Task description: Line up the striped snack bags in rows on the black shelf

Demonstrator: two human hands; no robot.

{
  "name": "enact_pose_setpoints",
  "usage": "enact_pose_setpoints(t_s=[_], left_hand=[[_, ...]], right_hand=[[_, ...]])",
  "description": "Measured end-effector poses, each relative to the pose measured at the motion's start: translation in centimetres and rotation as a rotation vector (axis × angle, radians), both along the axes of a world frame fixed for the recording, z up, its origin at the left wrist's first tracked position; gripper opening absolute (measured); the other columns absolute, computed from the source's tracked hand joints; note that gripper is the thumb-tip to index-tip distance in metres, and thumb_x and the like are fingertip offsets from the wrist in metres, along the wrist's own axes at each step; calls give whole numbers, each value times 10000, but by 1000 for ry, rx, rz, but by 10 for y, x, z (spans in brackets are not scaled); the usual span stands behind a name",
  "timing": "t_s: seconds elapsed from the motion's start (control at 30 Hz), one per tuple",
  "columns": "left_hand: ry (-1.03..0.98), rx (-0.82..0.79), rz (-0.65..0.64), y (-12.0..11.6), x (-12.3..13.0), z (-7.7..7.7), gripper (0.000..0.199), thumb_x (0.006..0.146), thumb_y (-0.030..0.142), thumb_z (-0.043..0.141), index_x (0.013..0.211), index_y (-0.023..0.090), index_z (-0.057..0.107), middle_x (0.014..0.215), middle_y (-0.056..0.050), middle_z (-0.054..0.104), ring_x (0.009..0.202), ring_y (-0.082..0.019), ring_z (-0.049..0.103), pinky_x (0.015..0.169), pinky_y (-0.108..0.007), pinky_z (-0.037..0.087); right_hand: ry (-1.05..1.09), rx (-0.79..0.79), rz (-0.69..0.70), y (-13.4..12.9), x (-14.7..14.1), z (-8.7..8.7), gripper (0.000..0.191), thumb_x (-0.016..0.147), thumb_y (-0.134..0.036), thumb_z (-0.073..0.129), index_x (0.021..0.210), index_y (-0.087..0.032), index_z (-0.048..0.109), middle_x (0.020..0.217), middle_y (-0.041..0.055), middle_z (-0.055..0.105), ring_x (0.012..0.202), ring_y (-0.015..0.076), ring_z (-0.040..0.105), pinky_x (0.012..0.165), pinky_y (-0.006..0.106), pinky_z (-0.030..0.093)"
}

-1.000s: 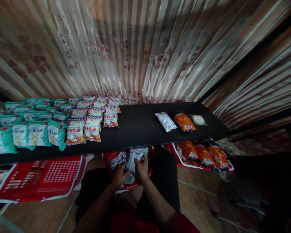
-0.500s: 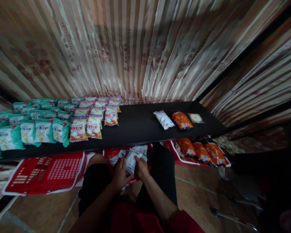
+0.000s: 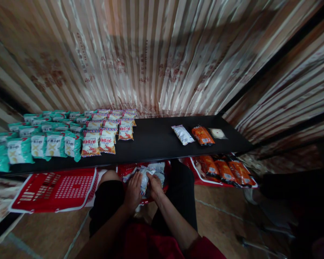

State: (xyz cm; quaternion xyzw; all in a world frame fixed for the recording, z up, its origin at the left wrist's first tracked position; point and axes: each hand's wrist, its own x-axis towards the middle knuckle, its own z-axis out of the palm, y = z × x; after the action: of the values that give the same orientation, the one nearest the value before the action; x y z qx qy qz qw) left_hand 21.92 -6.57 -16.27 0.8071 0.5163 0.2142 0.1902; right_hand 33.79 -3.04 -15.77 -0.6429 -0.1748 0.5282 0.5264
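Between my knees, a silvery-white snack bag [image 3: 144, 178] is held over the red basket [image 3: 166, 185]. My left hand [image 3: 133, 190] grips its left side, fingers together along the wrapper. On the other side my right hand [image 3: 154, 185] pinches the right edge with thumb and fingers. More bags of the same kind [image 3: 158, 168] lie in the basket beneath and behind. Rows of orange-and-white snack bags [image 3: 107, 140] stand on the black shelf [image 3: 148, 144] in front of me, and a single white bag [image 3: 182, 135] lies farther right.
Teal snack bags [image 3: 55, 144] crowd the shelf's left end. An orange packet [image 3: 202, 135] and a small whitish packet [image 3: 218, 133] lie toward its right end. Under the shelf are a red basket [image 3: 56, 192] at left and another with orange packets [image 3: 225, 171]. A striped curtain [image 3: 151, 64] hangs behind.
My left hand has shifted up and further onto the bag, and my right hand slightly up and left. The bag has tilted more upright between them. The view has shifted slightly.
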Motion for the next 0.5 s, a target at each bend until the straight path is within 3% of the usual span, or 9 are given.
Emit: enact_pose_setpoints(t_s=[0.13,0.3,0.4,0.5], left_hand=[[-24,10,14,-4,-1,-2,650,722,172,367,1362,67,330,1436,-171,336,1346,-263,267,1065,-468,291],[-55,-43,-9,-5,-2,2,676,689,135,371,1363,99,340,1431,-136,359,1330,-245,304,1074,-445,283],[-70,-102,4,-4,-2,6,692,667,113,382,1358,104,349,1422,-131,377,1321,-244,321,1076,-443,276],[-104,-123,16,-1,-1,10,678,674,114,393,1351,125,363,1409,-120,400,1307,-244,342,1076,-438,277]], right_hand=[[-103,-22,-43,-3,4,3,471,619,-408,665,1010,-177,541,593,-32,597,480,151,562,451,252,446],[-536,91,20,-6,12,5,632,650,-446,634,1187,-145,496,880,70,638,760,226,618,655,314,491],[-848,165,94,-7,16,9,642,710,-476,578,1232,-117,473,1046,149,590,931,291,582,766,394,471],[-1095,311,169,-7,20,20,540,787,-447,515,1226,-134,487,1131,162,549,1041,296,525,838,426,440]])
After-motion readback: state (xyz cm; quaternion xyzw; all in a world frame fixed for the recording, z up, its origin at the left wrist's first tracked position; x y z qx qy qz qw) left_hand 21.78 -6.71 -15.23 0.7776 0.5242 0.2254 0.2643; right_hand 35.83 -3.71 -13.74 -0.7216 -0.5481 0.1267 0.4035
